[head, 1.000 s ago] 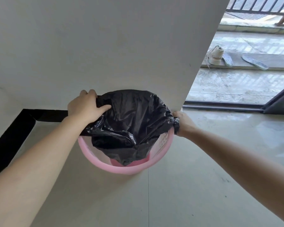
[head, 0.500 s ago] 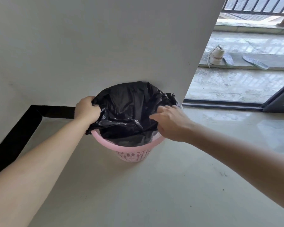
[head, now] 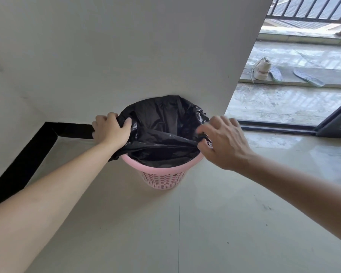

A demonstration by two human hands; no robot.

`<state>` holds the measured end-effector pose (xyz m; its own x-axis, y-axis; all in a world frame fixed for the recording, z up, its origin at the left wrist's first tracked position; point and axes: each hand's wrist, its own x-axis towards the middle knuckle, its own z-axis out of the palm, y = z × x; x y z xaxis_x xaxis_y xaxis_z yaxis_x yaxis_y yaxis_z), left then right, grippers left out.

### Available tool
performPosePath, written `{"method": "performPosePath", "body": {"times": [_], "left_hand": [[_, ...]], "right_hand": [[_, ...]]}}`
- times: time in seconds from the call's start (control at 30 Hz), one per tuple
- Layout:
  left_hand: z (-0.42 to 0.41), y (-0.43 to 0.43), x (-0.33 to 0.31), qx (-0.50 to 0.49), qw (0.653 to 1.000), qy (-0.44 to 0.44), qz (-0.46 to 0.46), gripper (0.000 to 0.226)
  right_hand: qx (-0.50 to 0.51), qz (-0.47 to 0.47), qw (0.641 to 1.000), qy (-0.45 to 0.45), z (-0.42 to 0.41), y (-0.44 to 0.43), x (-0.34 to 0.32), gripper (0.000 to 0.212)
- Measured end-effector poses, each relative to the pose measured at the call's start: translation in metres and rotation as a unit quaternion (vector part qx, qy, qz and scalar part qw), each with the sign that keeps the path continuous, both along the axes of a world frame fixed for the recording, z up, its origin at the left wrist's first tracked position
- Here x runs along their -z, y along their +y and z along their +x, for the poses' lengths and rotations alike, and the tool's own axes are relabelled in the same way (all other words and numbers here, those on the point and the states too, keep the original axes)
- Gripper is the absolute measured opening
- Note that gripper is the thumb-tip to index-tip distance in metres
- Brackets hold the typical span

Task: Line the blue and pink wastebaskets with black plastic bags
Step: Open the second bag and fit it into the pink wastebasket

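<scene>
A pink perforated wastebasket (head: 162, 175) stands upright on the floor against the white wall. A black plastic bag (head: 161, 123) sits inside it, its mouth spread open and draped over the far rim. My left hand (head: 110, 131) grips the bag's edge at the left rim. My right hand (head: 222, 140) pinches the bag's near edge at the right rim, pulling it taut across the front. The front pink rim is bare. No blue wastebasket is in view.
A black skirting strip (head: 28, 154) runs along the wall at the left. A sliding-door track (head: 274, 128) at the right opens onto a balcony with a white shoe (head: 261, 70), two insoles (head: 308, 77) and a railing. Pale tiled floor (head: 185, 233) lies in front.
The basket went from tilted toward me to standing upright. My right hand shifted from the bag's middle out to the right rim, stretching the edge. My left hand stayed on the left edge.
</scene>
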<state>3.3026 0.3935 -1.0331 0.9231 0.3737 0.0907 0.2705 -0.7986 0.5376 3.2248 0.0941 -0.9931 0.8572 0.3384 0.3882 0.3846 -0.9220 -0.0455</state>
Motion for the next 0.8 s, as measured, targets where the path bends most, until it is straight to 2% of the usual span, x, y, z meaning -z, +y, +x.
{"method": "performPosePath", "body": {"times": [0.03, 0.1, 0.13, 0.2, 0.23, 0.27, 0.33, 0.43, 0.53, 0.6, 0.67, 0.77, 0.8], "left_hand": [[-0.006, 0.003, -0.005, 0.032, 0.996, -0.066, 0.052, 0.049], [-0.019, 0.011, -0.018, 0.163, 0.956, -0.211, 0.123, 0.049], [-0.025, 0.016, -0.024, 0.242, 0.93, -0.226, 0.159, 0.049], [-0.035, 0.024, -0.031, 0.363, 0.896, -0.143, 0.21, 0.049], [-0.041, 0.025, -0.032, 0.393, 0.888, -0.097, 0.218, 0.042], [-0.047, 0.025, -0.031, 0.402, 0.885, -0.085, 0.218, 0.029], [-0.059, 0.024, -0.028, 0.39, 0.882, -0.157, 0.215, 0.014], [-0.073, 0.032, -0.025, 0.367, 0.859, -0.272, 0.232, 0.015], [-0.091, 0.049, -0.007, 0.442, 0.812, -0.27, 0.269, 0.015], [-0.103, 0.053, 0.009, 0.466, 0.813, -0.234, 0.259, 0.014], [-0.116, 0.05, 0.027, 0.45, 0.84, -0.19, 0.235, 0.015], [-0.125, 0.042, 0.044, 0.419, 0.881, -0.109, 0.192, 0.025], [-0.126, 0.04, 0.046, 0.409, 0.891, -0.099, 0.167, 0.028]], "right_hand": [[-0.012, 0.014, 1.0, -0.018, 0.001, 0.008, -0.003, 0.03], [-0.066, 0.003, 0.998, -0.025, 0.0, 0.024, -0.005, 0.039], [-0.095, -0.02, 0.995, -0.016, 0.0, 0.031, -0.004, 0.041], [-0.128, -0.065, 0.99, 0.011, 0.001, 0.043, -0.002, 0.044], [-0.133, -0.086, 0.987, 0.02, 0.002, 0.047, 0.0, 0.042], [-0.136, -0.106, 0.985, 0.016, 0.003, 0.051, 0.002, 0.035], [-0.143, -0.118, 0.982, -0.025, 0.004, 0.055, 0.002, 0.019], [-0.165, -0.054, 0.982, -0.076, -0.004, 0.057, -0.003, 0.022], [-0.249, -0.044, 0.963, -0.095, -0.024, 0.056, 0.002, 0.021], [-0.294, -0.076, 0.95, -0.071, -0.04, 0.054, 0.014, 0.014], [-0.299, -0.126, 0.946, -0.022, -0.056, 0.055, 0.03, 0.007], [-0.248, -0.256, 0.932, 0.069, -0.06, 0.062, 0.042, 0.018], [-0.234, -0.271, 0.928, 0.106, -0.058, 0.064, 0.044, 0.023]]}}
